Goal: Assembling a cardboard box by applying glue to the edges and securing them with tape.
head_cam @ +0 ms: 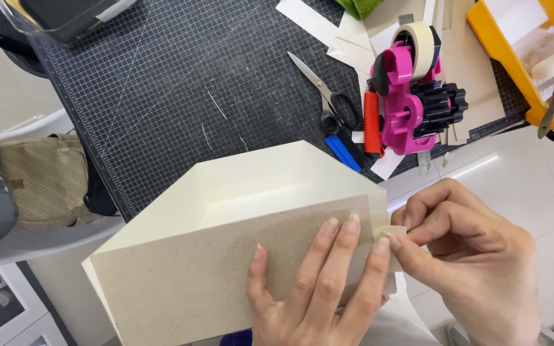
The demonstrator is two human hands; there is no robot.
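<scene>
A cream-lined, grey-brown cardboard box (226, 250), open at the top, is held at the near edge of the black gridded cutting mat (181, 90), tipped so that its raw board side faces the camera. A short strip of beige masking tape (386, 234) is being laid over the box's right-hand corner.

The step is judged to go best if the two walls are kept pressed flush at that corner while the strip is smoothed from the fold outward, so that no wrinkle or gap is left; the box should be steadied against sliding.

The left hand (318, 282) is spread flat and open against the board side of the box, its fingertips reaching the corner and one touching the tape. The right hand (476, 256), just right of the box's corner, is curled, with thumb and forefinger pinched on the free end of the strip.

Beyond the box, on the mat, a pair of black-handled scissors (328, 93) and a pink tape dispenser (411, 96) carrying a cream roll are seen.
</scene>
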